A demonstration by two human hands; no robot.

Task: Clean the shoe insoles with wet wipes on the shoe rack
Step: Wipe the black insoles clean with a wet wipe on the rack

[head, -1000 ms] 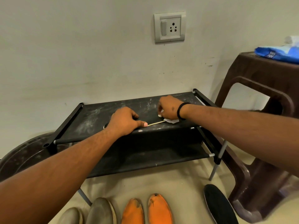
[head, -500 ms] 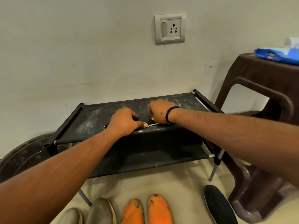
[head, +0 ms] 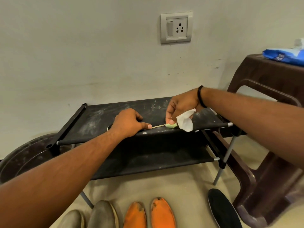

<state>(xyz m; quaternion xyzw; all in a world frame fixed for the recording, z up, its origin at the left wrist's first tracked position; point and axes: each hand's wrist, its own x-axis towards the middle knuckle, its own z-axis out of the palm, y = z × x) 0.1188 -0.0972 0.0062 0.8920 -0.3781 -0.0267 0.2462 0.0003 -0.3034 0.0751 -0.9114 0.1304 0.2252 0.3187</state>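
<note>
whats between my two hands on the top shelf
In the head view, a thin pale edge of the insole runs from the left hand to the right hand, which pinches a white wipe.

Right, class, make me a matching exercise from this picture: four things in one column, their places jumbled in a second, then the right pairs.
Things:
1. white wipe
2. blue packet
3. orange insoles
4. wall socket

Places:
A. on the brown stool
B. on the floor, in front of the shoe rack
C. above the rack
D. in the right hand

Pairs: 1-D, 2-A, 3-B, 4-C
</note>
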